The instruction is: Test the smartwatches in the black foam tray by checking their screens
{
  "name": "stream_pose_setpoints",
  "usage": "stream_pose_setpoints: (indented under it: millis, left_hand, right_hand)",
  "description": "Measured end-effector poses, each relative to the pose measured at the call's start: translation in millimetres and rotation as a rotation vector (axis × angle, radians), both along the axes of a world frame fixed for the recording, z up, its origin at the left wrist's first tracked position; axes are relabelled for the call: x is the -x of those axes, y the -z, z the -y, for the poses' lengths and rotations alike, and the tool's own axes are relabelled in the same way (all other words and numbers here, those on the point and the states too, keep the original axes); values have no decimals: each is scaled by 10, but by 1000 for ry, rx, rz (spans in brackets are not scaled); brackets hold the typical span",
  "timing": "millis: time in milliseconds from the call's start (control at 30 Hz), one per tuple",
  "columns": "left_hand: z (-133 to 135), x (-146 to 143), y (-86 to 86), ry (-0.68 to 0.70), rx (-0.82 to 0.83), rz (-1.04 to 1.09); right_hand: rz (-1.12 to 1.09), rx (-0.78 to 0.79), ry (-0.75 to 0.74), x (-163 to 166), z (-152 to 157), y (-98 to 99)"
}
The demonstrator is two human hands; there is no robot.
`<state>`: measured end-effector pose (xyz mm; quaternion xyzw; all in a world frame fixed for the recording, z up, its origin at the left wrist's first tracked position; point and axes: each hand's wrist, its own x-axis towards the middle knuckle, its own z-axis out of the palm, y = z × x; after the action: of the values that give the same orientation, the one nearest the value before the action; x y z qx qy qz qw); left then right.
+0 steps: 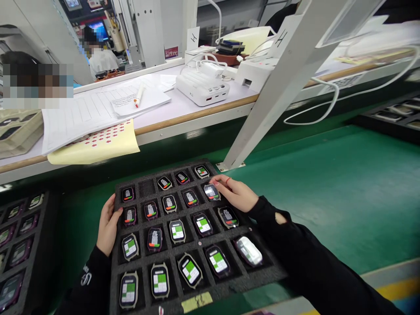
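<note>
Rectangular smartwatches (190,270) lie face-up, one per cell, in a black foam tray (147,258); lit displays show green-and-white panels or white text above colored bars.

I'm getting a bright, evenly lit feed with soft shadows, darkest under the counter (203,109). Glare whites out one watch screen (248,251) and lays a faint sheen across the green mat (328,175). The wide lens bends straight edges toward the frame sides, and a coarse pixelated patch (37,85) hides the upper left.
</note>
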<state>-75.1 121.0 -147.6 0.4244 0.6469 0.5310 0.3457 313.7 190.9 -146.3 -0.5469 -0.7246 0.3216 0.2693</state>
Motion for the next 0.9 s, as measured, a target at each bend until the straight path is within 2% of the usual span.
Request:
stream_pose_setpoints:
  millis: [233, 600, 900]
  left_hand:
    - [-11, 2, 3, -3, -16, 2]
    - [-11, 0, 3, 5, -14, 0]
    - [-11, -15, -17, -5, -6, 4]
  right_hand:
    - [-137, 57, 9, -12, -32, 70]
    - [-196, 73, -127, -45, 26, -114]
    - [-214, 61, -109, -66, 4, -24]
